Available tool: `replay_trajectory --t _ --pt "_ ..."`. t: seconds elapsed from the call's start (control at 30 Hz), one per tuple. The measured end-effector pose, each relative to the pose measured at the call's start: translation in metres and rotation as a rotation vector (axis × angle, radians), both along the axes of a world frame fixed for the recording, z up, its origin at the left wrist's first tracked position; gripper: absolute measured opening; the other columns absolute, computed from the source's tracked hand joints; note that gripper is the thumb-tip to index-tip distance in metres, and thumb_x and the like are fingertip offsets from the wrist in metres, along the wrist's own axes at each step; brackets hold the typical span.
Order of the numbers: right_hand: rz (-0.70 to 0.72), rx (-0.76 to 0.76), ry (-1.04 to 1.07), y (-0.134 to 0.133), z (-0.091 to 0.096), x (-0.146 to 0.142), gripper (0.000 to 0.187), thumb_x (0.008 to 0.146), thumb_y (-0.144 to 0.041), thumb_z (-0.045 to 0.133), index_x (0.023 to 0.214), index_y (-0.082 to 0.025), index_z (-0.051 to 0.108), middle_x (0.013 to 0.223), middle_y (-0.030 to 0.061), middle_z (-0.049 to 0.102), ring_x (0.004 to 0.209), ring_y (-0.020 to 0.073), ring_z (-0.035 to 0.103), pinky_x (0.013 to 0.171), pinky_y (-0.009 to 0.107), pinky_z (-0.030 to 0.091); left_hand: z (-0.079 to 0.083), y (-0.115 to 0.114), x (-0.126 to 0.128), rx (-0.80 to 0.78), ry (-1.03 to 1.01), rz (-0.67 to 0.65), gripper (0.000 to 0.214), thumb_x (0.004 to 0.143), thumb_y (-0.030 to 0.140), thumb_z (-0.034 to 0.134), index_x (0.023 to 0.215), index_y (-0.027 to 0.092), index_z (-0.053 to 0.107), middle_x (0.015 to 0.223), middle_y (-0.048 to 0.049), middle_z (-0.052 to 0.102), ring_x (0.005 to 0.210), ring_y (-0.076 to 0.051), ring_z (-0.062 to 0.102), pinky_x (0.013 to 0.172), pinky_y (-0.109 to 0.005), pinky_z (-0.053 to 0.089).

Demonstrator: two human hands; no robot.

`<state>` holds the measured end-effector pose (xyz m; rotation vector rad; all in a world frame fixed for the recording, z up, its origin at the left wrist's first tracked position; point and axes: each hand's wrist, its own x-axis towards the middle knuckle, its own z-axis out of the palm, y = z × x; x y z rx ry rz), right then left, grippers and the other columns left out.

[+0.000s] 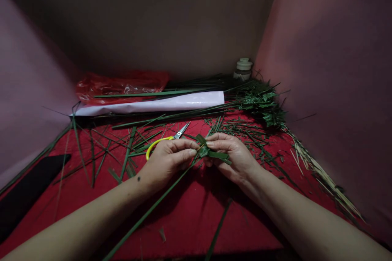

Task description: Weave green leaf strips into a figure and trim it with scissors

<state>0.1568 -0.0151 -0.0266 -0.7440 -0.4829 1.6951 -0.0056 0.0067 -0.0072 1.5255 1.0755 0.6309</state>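
The left forearm (92, 214) and right forearm (303, 208) are bare; a small, dark, roundish mark (139, 178) sits at eight o'clock from the left hand (170, 157).

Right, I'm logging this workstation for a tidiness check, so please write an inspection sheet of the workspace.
Surface: red tabletop, littered with green clippings.
Job's things: folded green piece held up between the hands; yellow-handled scissors lying just beyond the left hand.
Clutter: red plastic bag, pale sheet, leafy bunch.
Hands: left and right hand both gripping the folded piece.
Cables: nothing seen.
Surroundings: dark rear wall, lidded jar before it.
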Motion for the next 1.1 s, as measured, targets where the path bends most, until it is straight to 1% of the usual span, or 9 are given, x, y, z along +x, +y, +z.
replay_trajectory --t 0.07,0.17,0.27,0.33,0.43,0.5,0.67,0.9,1.1 --pt "-0.004 0.004 -0.01 -0.001 0.001 -0.001 0.013 0.051 -0.008 0.064 0.063 -0.011 0.06 0.054 0.0019 0.057 0.044 0.0126 0.051 0.04 0.024 0.044 0.003 0.0 0.001 -0.012 -0.008 -0.006 0.017 0.072 0.03 0.062 0.082 0.017 0.066 0.065 0.0011 0.062 0.055 -0.008 0.05 0.052 -0.018 0.037" --pt "-0.015 0.0 -0.029 -0.002 0.001 -0.001 0.014 0.051 -0.009 0.065 0.064 -0.011 0.06 0.053 0.0017 0.057 0.042 0.0123 0.05 0.04 0.024 0.044 0.006 -0.002 0.002 0.197 0.048 0.02 0.015 0.074 0.024 0.06 0.083 0.016 0.067 0.08 -0.0019 0.067 0.075 -0.012 0.057 0.069 -0.02 0.042" --pt "-0.03 0.002 -0.027 -0.001 0.0 -0.002 0.015 0.052 -0.01 0.066 0.065 -0.011 0.06 0.053 0.0018 0.057 0.043 0.0127 0.051 0.04 0.025 0.044 0.006 -0.005 0.004 0.306 0.06 0.025 0.014 0.075 0.022 0.057 0.084 0.016 0.066 0.081 -0.0011 0.066 0.074 -0.011 0.057 0.069 -0.019 0.042" --pt "-0.03 0.002 -0.028 -0.001 -0.001 -0.002 0.016 0.053 -0.011 0.068 0.067 -0.011 0.06 0.055 0.0024 0.058 0.044 0.0131 0.052 0.041 0.025 0.045 0.005 -0.005 0.004 0.286 0.059 0.02 0.013 0.076 0.023 0.057 0.083 0.016 0.066 0.075 0.0004 0.064 0.066 -0.009 0.054 0.062 -0.019 0.041" --pt "-0.034 0.001 -0.037 0.0 -0.001 -0.001 0.018 0.054 -0.012 0.07 0.069 -0.011 0.061 0.057 0.0031 0.06 0.045 0.013 0.053 0.041 0.024 0.045 0.004 -0.003 0.004 0.189 0.027 0.018 0.013 0.075 0.024 0.058 0.082 0.016 0.065 0.067 0.0023 0.06 0.055 -0.007 0.047 0.053 -0.018 0.036" --pt "-0.033 0.009 -0.03 0.0 -0.001 -0.001 0.019 0.055 -0.013 0.071 0.071 -0.011 0.061 0.059 0.0034 0.06 0.047 0.0129 0.054 0.043 0.024 0.045 0.004 -0.001 0.003 0.14 -0.017 0.02 0.012 0.075 0.024 0.058 0.081 0.016 0.064 0.067 0.0025 0.058 0.055 -0.006 0.044 0.051 -0.017 0.034" --pt "-0.027 0.002 -0.029 -0.002 0.002 0.0 0.022 0.053 -0.013 0.072 0.073 -0.01 0.061 0.061 0.0042 0.061 0.05 0.0136 0.056 0.047 0.025 0.046 0.005 0.0 0.003 0.125 -0.034 0.018 0.014 0.076 0.027 0.058 0.081 0.015 0.064 0.065 0.0027 0.055 0.051 -0.004 0.038 0.047 -0.017 0.029" --pt "-0.011 0.002 -0.026 -0.001 0.003 0.002 0.019 0.051 -0.009 0.07 0.068 -0.01 0.062 0.057 0.002 0.06 0.049 0.0111 0.055 0.049 0.023 0.045 0.009 0.0 0.001 0.172 0.031 -0.01 0.015 0.076 0.028 0.058 0.078 0.015 0.063 0.066 0.002 0.055 0.057 -0.006 0.042 0.053 -0.018 0.033" --pt "0.031 -0.049 -0.083 -0.004 0.004 -0.001 0.018 0.05 -0.011 0.072 0.066 -0.01 0.063 0.058 0.0032 0.061 0.049 0.0116 0.056 0.051 0.024 0.046 0.014 -0.003 0.003 0.209 0.062 -0.025 0.014 0.076 0.027 0.056 0.076 0.014 0.062 0.069 0.0006 0.057 0.063 -0.009 0.048 0.059 -0.019 0.037"
